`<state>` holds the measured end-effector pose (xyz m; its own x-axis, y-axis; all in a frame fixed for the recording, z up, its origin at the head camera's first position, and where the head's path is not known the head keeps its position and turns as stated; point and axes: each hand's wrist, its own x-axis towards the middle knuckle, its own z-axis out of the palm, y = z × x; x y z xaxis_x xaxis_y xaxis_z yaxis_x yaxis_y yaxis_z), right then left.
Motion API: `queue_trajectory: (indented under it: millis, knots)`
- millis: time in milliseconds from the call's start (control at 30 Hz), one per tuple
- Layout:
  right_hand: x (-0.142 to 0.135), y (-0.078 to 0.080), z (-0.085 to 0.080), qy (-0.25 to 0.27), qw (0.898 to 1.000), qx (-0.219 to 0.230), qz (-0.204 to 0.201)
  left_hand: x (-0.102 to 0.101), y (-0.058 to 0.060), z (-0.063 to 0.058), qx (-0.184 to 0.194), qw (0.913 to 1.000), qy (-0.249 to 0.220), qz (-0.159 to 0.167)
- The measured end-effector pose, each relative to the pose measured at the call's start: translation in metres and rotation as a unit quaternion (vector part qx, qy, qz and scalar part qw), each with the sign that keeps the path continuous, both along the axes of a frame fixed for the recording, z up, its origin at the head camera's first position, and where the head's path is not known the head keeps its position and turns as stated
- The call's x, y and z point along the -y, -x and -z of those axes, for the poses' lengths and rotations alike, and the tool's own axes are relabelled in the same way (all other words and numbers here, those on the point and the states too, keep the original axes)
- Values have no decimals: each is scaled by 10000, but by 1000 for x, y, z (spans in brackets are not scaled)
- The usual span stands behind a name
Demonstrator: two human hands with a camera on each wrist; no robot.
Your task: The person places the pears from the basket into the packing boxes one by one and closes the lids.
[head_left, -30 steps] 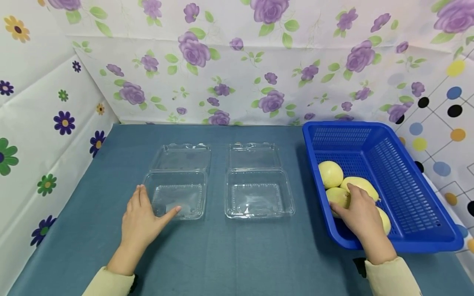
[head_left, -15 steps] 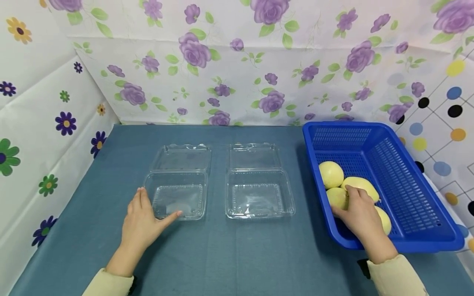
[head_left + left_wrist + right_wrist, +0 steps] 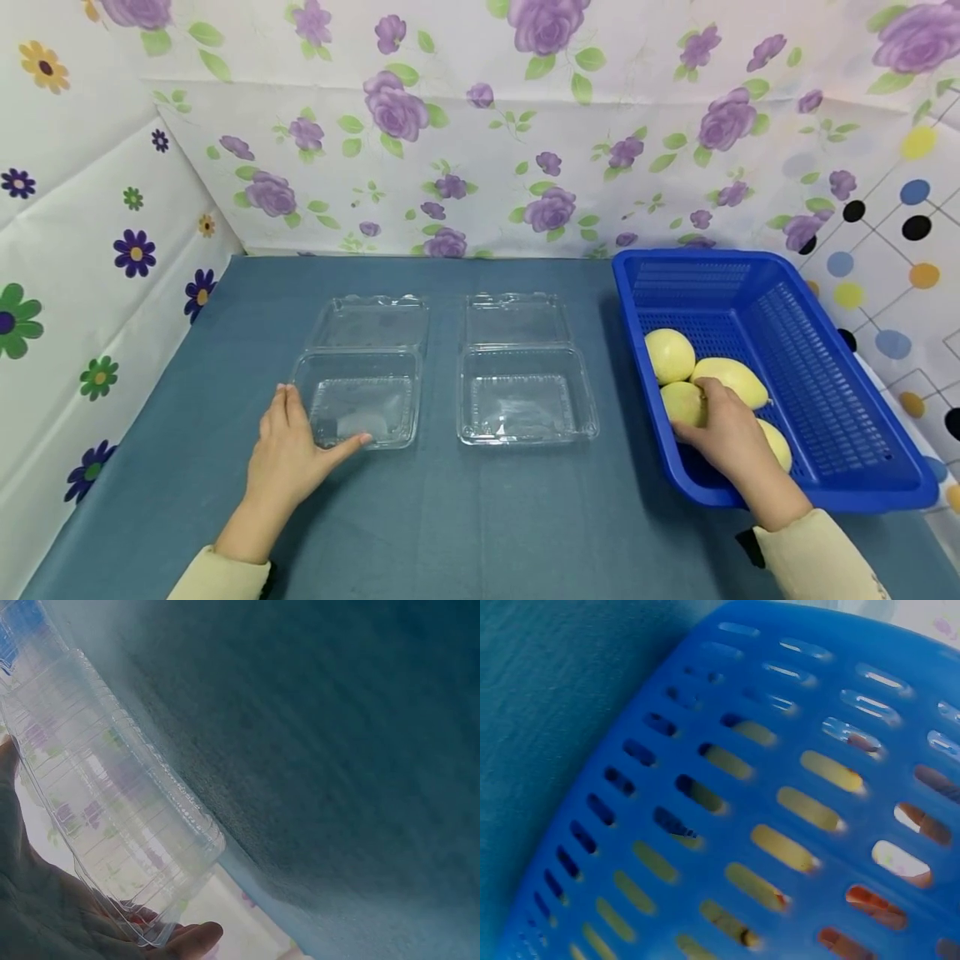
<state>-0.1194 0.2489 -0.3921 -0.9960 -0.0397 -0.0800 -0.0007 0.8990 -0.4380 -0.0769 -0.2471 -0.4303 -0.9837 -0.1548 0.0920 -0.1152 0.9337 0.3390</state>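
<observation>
I'm judging this the grasping step: the right hand [image 3: 726,432] is gripping a yellowish fruit [image 3: 682,404] at the blue basket's [image 3: 847,498] left side, the left hand [image 3: 287,454] is resting straight-fingered against the left clear container [image 3: 363,396] (bracing it, probably), and lifting is seemingly calling for clearance.

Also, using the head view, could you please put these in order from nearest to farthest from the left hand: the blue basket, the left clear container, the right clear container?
1. Left clear container: right at the left hand, which is at its near-left corner.
2. Right clear container: between the other two.
3. Blue basket: on the far right side.
</observation>
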Motion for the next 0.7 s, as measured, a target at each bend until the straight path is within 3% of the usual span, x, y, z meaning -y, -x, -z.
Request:
queue_trajectory:
  millis: [133, 367, 700]
  knots:
    - [-2, 4, 1, 54, 9999, -46, -89, 1, 0, -2, -10, 10000, 43, -32]
    - [-7, 4, 3, 100, 9999, 20, -105, 1, 1, -3, 429, 9991, -13, 31]
    - [-12, 6, 4, 375, 9988, 314, -7, 1, 0, 0, 382, 9993, -48, 22]
